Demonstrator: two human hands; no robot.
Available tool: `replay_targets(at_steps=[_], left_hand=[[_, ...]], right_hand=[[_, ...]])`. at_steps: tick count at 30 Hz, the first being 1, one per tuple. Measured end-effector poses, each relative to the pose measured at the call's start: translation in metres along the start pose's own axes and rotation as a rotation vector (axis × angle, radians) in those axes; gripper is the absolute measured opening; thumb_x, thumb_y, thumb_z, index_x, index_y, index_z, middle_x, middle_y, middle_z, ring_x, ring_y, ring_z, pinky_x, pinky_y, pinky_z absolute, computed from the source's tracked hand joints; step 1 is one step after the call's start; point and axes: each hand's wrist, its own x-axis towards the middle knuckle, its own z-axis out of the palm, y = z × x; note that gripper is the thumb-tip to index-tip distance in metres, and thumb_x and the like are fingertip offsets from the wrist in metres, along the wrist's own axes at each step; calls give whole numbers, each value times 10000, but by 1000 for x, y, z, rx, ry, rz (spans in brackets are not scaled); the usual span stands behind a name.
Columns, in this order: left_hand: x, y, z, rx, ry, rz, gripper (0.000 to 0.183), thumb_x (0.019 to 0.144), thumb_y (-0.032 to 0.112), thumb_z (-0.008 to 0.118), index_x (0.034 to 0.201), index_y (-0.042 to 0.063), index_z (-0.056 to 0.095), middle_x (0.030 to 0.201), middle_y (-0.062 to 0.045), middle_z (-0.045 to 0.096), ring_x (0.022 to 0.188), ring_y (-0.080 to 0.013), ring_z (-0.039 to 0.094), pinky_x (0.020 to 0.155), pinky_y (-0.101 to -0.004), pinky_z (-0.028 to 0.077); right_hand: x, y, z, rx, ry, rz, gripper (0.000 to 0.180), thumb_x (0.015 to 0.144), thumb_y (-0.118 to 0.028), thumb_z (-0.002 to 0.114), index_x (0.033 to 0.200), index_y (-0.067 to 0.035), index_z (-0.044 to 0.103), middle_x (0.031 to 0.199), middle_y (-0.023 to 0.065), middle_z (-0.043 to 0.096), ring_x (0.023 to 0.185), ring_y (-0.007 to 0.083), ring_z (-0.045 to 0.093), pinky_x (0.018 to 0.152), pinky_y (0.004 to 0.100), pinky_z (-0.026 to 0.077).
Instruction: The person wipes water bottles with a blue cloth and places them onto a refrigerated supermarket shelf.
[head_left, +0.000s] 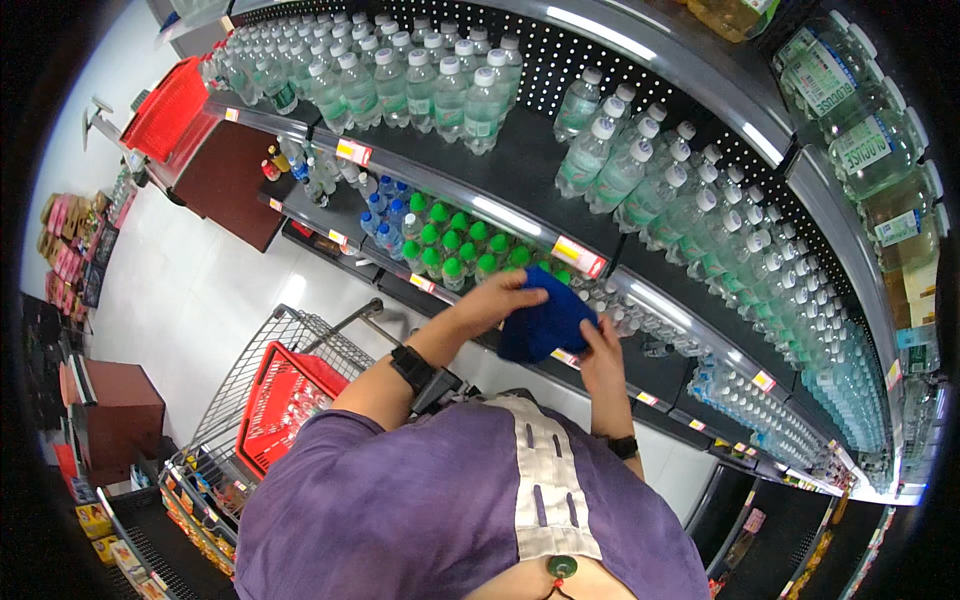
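A dark blue folded cloth (546, 319) is stretched between my two hands in front of the bottle shelves. My left hand (499, 300) grips its upper left side, thumb on top. On the lower right edge, the fingers of my right hand (601, 349) pinch the fabric. Just beyond the cloth, small bottles with green caps (451, 241) stand in rows on the lower shelf, partly hidden by it. Clear bottles with white caps (450, 97) fill part of the upper shelf (525, 142).
A wire shopping cart (247, 375) with a red basket (262, 420) of bottles stands at my left. Price tags (577, 255) line the protruding shelf edge. Large bottles (862, 142) are on the right. A second red basket (166, 112) is at the far left.
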Motion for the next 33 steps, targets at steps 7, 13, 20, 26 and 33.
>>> replay_targets(at_steps=[7,13,20,26,33], left_hand=[[-47,23,-77,57,335,136,163,881,124,658,1031,63,673,926,-4,690,822,-91,622,774,-250,483],[-96,32,-123,86,535,158,221,851,103,698,1057,62,629,930,1,661,845,-93,596,806,-244,455],[-174,18,-157,195,711,177,708,794,64,745,1404,81,387,1047,-127,633,967,-174,593,792,-285,476],[-240,-35,-156,1092,854,223,464,633,-9,641,1082,105,661,930,-163,614,958,-372,571,839,-428,466],[-305,-76,-139,1142,1652,32,159,732,42,606,841,127,684,840,-110,599,903,-330,570,814,-420,474]], right_hand=[[-1,-21,48,-18,61,-131,339,879,40,596,1183,-98,535,1054,25,557,979,142,540,835,281,444],[11,-18,83,-261,-7,-143,496,853,76,607,1310,-94,513,1046,5,526,899,118,502,819,238,414],[40,14,118,-700,-239,-96,333,830,29,646,1155,-41,632,979,6,600,832,75,524,754,202,416],[66,51,147,-1429,-737,-210,293,745,-39,715,1034,-75,682,858,50,623,739,144,601,655,277,483],[54,93,237,-1416,-1268,-338,160,770,-73,697,927,-58,675,835,88,600,672,231,619,620,334,496]])
